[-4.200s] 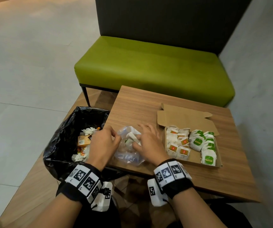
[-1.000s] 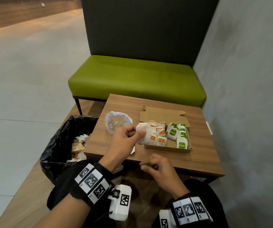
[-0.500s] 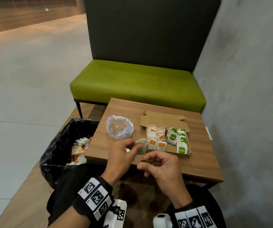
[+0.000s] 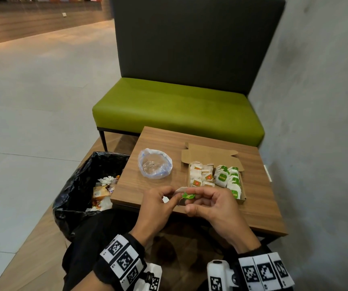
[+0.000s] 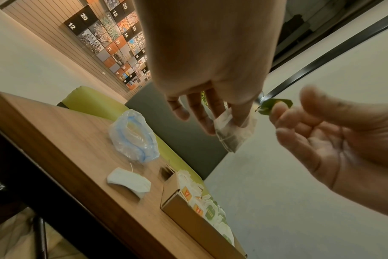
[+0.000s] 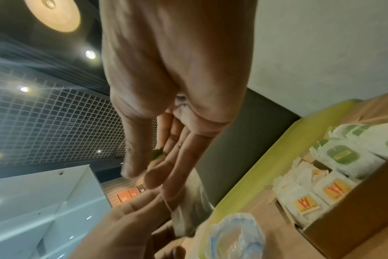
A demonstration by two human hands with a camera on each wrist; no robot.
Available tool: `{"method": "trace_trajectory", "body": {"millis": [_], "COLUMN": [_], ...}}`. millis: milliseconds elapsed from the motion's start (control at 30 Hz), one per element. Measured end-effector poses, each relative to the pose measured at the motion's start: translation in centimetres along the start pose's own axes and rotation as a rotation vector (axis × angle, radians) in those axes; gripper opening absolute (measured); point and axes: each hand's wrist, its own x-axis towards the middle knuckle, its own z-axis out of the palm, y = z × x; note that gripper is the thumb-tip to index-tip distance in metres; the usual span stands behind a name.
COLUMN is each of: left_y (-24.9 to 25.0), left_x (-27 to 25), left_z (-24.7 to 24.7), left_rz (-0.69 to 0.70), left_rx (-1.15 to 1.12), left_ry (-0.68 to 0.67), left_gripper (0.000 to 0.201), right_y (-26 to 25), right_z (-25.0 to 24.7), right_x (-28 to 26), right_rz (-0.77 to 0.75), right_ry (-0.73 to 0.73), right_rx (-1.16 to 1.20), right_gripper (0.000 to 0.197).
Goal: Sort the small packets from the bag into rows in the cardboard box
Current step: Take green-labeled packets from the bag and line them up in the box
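Observation:
My left hand (image 4: 170, 195) pinches a small white packet (image 5: 233, 129) above the table's near edge. Its green tag (image 4: 188, 195) hangs on a thin string and is pinched by my right hand (image 4: 198, 196), close beside the left. The right wrist view shows the green tag (image 6: 157, 155) between thumb and fingers, with the packet (image 6: 190, 210) hanging below. The cardboard box (image 4: 243, 199) lies open to the right, with a row of orange-labelled packets (image 4: 198, 177) and a row of green-labelled packets (image 4: 229, 179). The clear plastic bag (image 4: 155, 165) sits left of the box.
One loose white packet (image 5: 128, 180) lies on the wooden table (image 4: 259, 215) near the front edge, under my left hand. A black-lined bin (image 4: 80, 185) with wrappers stands left of the table. A green bench (image 4: 177, 108) is behind, and a grey wall on the right.
My left hand has come down from the box's left side with the white packet. My right hand has risen from below the table edge with the green tag to meet it.

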Motion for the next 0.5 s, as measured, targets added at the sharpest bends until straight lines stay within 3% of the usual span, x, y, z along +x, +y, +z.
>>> {"method": "trace_trajectory", "body": {"millis": [233, 500], "left_y": [-1.0, -1.2], "left_x": [0.0, -0.2], "left_z": [0.3, 0.7], "left_rz": [0.031, 0.113], "left_rx": [-0.032, -0.100], "left_ry": [-0.040, -0.089], "left_gripper": [0.012, 0.016], "right_y": [0.3, 0.0], "right_z": [-1.6, -1.8], "right_x": [1.8, 2.8], "right_rz": [-0.076, 0.101], "right_ry": [0.062, 0.061], "right_rx": [-0.316, -0.066], "right_gripper": [0.011, 0.014]}}
